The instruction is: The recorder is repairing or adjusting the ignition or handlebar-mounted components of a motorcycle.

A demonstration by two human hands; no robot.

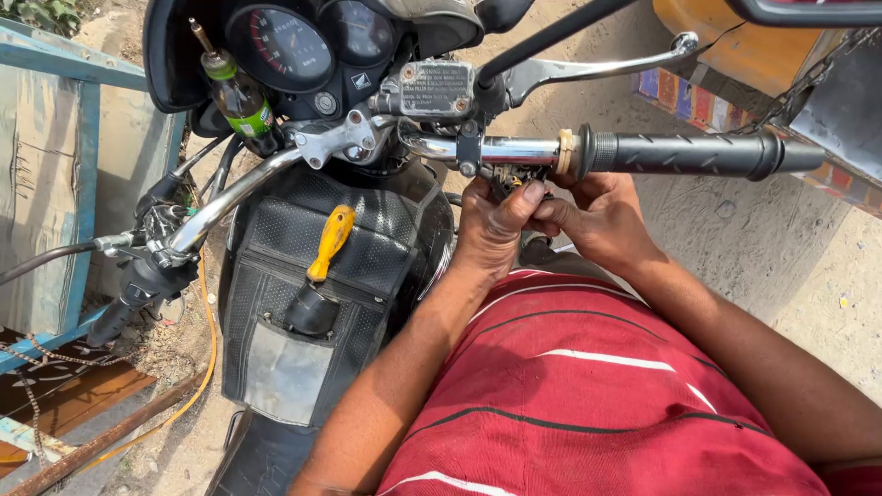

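Observation:
I look down at a motorcycle handlebar (514, 150) with a black rubber grip (698, 153) on the right end. My left hand (491, 230) and my right hand (593, 216) meet just under the bar, beside the grip's inner end. Their fingers pinch small parts of the opened switch housing (505, 179); what exactly each holds is hidden by the fingers. A silver brake lever (597, 69) juts above the bar. A screwdriver with a yellow handle (331, 241) stands in the black tank bag (312, 276).
A green bottle (241, 96) is wedged beside the round gauges (280, 46). The left grip (138, 294) points toward a blue wooden frame (55, 184). A yellow vehicle body (735, 46) stands at upper right. Sandy ground (808, 276) lies to the right.

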